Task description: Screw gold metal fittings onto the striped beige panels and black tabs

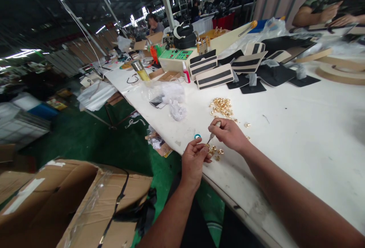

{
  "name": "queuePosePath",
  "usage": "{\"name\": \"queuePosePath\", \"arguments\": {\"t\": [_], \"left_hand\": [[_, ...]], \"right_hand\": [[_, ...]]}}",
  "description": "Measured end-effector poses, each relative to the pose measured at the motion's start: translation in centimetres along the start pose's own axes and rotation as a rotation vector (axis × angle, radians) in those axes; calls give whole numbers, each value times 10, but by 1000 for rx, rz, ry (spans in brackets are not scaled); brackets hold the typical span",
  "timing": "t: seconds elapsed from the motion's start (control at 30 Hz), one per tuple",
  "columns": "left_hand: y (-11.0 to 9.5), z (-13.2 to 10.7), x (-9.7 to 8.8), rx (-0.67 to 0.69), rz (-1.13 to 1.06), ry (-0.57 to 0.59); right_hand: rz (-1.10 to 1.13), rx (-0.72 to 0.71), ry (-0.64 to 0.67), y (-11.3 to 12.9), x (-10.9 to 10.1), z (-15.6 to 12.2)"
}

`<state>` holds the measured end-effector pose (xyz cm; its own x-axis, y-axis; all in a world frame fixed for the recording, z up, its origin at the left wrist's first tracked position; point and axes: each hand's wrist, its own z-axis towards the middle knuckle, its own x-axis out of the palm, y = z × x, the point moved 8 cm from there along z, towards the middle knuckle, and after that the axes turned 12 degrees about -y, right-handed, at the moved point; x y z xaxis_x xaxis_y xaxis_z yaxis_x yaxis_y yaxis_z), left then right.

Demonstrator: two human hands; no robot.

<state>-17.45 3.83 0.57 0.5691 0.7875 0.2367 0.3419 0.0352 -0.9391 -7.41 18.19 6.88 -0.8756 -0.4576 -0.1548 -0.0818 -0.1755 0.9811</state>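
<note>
My left hand (pixel 194 159) is closed at the near edge of the white table (pixel 299 126), pinching a small gold metal fitting. My right hand (pixel 228 133) is closed around a thin screwdriver (pixel 212 135) whose tip points down into the fitting between my left fingers. A small heap of gold fittings (pixel 216 151) lies on the table just under my hands. A bigger pile of the same gold fittings (pixel 221 107) sits a little farther back. A small teal ring (pixel 197 136) lies beside my left fingers.
Cream panels with black stripes (pixel 216 76) and black pieces lie mid-table, behind crumpled plastic bags (pixel 171 96). A green-panelled machine (pixel 178 58) stands farther back. An open cardboard box (pixel 71 202) sits on the green floor at left. Another person's arms (pixel 327 14) work at top right.
</note>
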Motion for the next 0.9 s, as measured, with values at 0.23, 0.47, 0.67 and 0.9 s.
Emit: {"name": "queuePosePath", "arguments": {"t": [0.23, 0.47, 0.67, 0.9], "left_hand": [[-2, -2, 1, 19, 12, -23], [4, -6, 6, 82, 220, 9], [-17, -19, 20, 600, 756, 137], [-39, -21, 66, 994, 1041, 273]], "right_hand": [[5, 38, 36, 0, 2, 0], [150, 146, 47, -13, -7, 10], [260, 115, -188, -9, -46, 22], [428, 109, -355, -13, -69, 29]]}}
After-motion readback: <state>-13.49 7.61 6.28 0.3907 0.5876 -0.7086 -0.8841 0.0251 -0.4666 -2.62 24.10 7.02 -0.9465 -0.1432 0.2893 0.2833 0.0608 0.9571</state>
